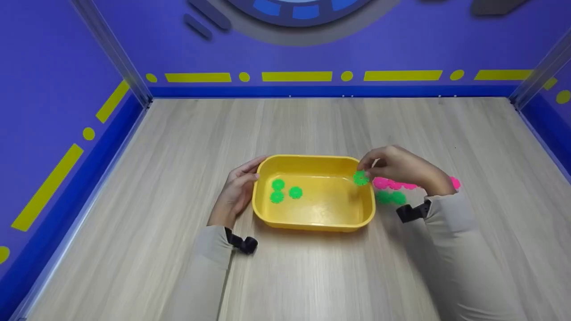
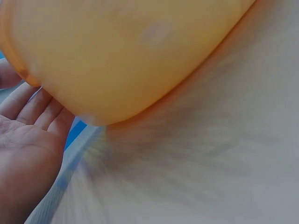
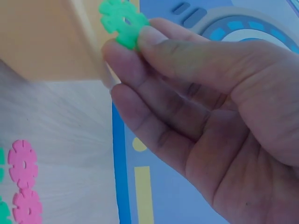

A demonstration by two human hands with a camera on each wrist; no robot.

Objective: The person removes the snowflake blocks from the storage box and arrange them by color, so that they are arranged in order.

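Observation:
A yellow plastic basin (image 1: pixel 319 226) sits on the table with several green snowflake discs, one of them a disc (image 1: pixel 295 192), on its left part. My left hand (image 1: pixel 235 191) holds the basin's left end, thumb at the rim and fingers along the outer wall, as the left wrist view also shows. Above the basin's right rim, my right hand (image 1: pixel 392 167) pinches a green notched snowflake disc (image 3: pixel 124 23) between thumb and forefinger. Just right of the basin, beneath my right hand, lie a row of pink discs (image 1: pixel 381 183) and some green discs (image 1: pixel 397 197).
The wood-grain table (image 1: pixel 200 129) is bounded by a blue-purple back wall (image 1: pixel 308 58) and side walls. Pink discs (image 3: pixel 23 163) lie close beside the basin in the right wrist view, partly hidden by my right forearm in the head view.

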